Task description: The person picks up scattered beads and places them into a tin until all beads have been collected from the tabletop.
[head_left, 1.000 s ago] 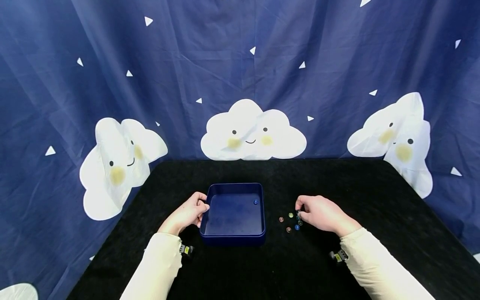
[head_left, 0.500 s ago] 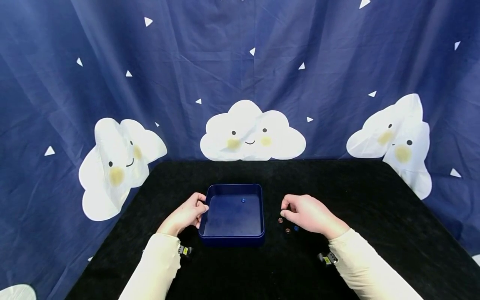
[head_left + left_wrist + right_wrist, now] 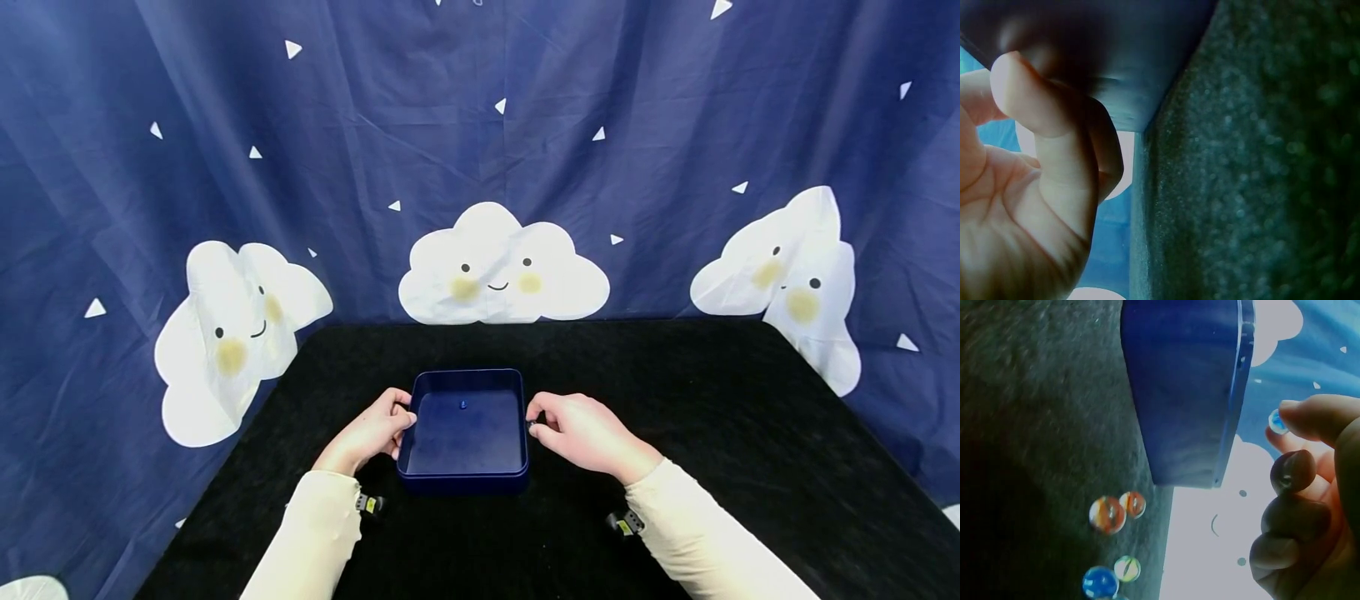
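Note:
A dark blue square tray [image 3: 463,482] stands on the black table. My left hand [image 3: 401,421] grips its left wall; in the left wrist view a finger [image 3: 1047,119] presses the tray's outer wall [image 3: 1129,56]. My right hand [image 3: 534,425] is at the tray's right rim. It pinches a small blue marble [image 3: 1277,422] at the fingertips and holds a dark marble [image 3: 1291,472] against the curled fingers. One blue marble [image 3: 462,406] lies inside the tray. Several loose marbles [image 3: 1107,514] lie on the table beside the tray wall [image 3: 1185,394]; in the head view my right hand hides them.
The black cloth table [image 3: 675,400] ends at a blue curtain with white clouds [image 3: 498,267] behind and at both sides. Small wrist cameras [image 3: 624,523] sit at both cuffs.
My right hand moved left from the loose marbles to the tray's right rim, carrying marbles. The blue marble in the tray rolled left. My left hand stayed on the tray.

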Demonstrator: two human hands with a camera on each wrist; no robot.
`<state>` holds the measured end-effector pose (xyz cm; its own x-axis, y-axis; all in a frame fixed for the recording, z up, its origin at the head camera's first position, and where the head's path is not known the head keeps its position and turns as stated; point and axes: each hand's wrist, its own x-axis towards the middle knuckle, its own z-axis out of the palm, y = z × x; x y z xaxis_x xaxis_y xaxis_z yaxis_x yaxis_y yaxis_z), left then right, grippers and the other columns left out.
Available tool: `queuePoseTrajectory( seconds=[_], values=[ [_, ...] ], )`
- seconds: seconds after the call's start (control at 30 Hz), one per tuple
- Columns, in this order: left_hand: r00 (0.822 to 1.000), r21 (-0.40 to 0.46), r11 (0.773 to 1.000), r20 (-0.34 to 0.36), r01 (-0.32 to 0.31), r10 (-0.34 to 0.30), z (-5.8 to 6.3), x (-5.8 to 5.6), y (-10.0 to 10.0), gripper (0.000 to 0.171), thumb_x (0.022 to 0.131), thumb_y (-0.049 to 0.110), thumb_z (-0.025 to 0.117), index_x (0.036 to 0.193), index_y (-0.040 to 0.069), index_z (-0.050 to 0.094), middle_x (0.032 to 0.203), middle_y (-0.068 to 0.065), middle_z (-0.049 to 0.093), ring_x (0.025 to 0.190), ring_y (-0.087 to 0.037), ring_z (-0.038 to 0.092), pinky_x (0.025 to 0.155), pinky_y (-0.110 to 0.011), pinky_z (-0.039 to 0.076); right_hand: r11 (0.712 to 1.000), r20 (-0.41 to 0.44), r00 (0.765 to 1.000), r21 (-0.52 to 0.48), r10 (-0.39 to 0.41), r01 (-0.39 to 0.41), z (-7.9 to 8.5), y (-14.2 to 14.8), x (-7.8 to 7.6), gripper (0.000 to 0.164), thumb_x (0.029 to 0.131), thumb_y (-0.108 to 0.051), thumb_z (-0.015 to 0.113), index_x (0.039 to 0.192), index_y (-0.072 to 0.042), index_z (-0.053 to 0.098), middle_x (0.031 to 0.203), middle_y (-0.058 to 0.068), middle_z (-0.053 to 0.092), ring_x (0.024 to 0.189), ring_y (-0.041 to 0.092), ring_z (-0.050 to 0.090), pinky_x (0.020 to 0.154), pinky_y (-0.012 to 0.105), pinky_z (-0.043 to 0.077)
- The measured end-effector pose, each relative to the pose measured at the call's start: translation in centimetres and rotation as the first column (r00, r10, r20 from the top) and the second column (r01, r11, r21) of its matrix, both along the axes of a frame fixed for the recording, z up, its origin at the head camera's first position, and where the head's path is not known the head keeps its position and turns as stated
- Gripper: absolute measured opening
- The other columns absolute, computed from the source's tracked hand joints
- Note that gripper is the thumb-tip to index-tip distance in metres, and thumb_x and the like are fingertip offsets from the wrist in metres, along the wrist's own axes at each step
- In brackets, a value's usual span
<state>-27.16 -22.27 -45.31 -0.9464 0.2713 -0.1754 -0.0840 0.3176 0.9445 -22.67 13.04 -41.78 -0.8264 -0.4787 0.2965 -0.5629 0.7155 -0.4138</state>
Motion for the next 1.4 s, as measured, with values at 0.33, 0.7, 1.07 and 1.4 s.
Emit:
queuePoseTrajectory(
  seconds=[0.33, 0.7, 1.07, 1.4],
  values=[
    [1.0, 0.005, 1.0, 0.004, -0.003, 0.003, -0.3, -0.1, 0.1, 0.036, 0.094, 0.005, 0.053, 0.127, -0.001, 0.039, 0.079, -0.012, 0.047, 0.059, -0.02, 0.049, 0.048, -0.032, 0.048, 1.0, -0.018, 1.0, 0.023, 0.009, -0.009, 0.0, -1.2, -0.3, 0.013, 0.09, -0.027, 0.073, 0.102, -0.026, 0.067, 0.066, -0.018, 0.048, 0.057, 0.001, 0.046, 0.057, 0.025, 0.043],
    [1.0, -0.004, 1.0, -0.004, -0.017, 0.017, -0.3, 0.1, 0.0, 0.036, 0.093, 0.005, 0.054, 0.125, 0.0, 0.039, 0.079, -0.012, 0.046, 0.059, -0.02, 0.048, 0.046, -0.031, 0.048, 0.999, -0.001, 1.0, 0.043, -0.01, 0.01, -0.2, -1.2, -0.3, 0.015, 0.089, -0.027, 0.074, 0.102, -0.027, 0.067, 0.066, -0.017, 0.049, 0.057, 0.002, 0.047, 0.056, 0.026, 0.043],
    [1.0, 0.0, 1.0, -0.008, -0.014, 0.014, -0.2, 0.0, 0.0, 0.034, 0.093, 0.004, 0.053, 0.125, 0.0, 0.04, 0.079, -0.012, 0.046, 0.059, -0.02, 0.048, 0.047, -0.031, 0.048, 0.999, 0.055, 0.998, 0.023, -0.031, 0.03, 0.0, 0.4, 0.0, 0.015, 0.09, -0.027, 0.072, 0.104, -0.025, 0.067, 0.063, -0.016, 0.05, 0.047, -0.004, 0.049, 0.058, 0.026, 0.045],
    [1.0, 0.004, 1.0, -0.007, 0.002, -0.002, 0.1, 0.3, -0.1, 0.039, 0.094, 0.004, 0.054, 0.128, -0.003, 0.037, 0.082, -0.012, 0.046, 0.06, -0.019, 0.048, 0.047, -0.03, 0.048, 0.997, 0.1, 0.992, 0.028, -0.081, 0.079, -0.6, 2.9, 0.3, 0.012, 0.09, -0.025, 0.071, 0.101, -0.026, 0.066, 0.062, -0.016, 0.051, 0.05, -0.001, 0.049, 0.056, 0.027, 0.044]
  ],
)
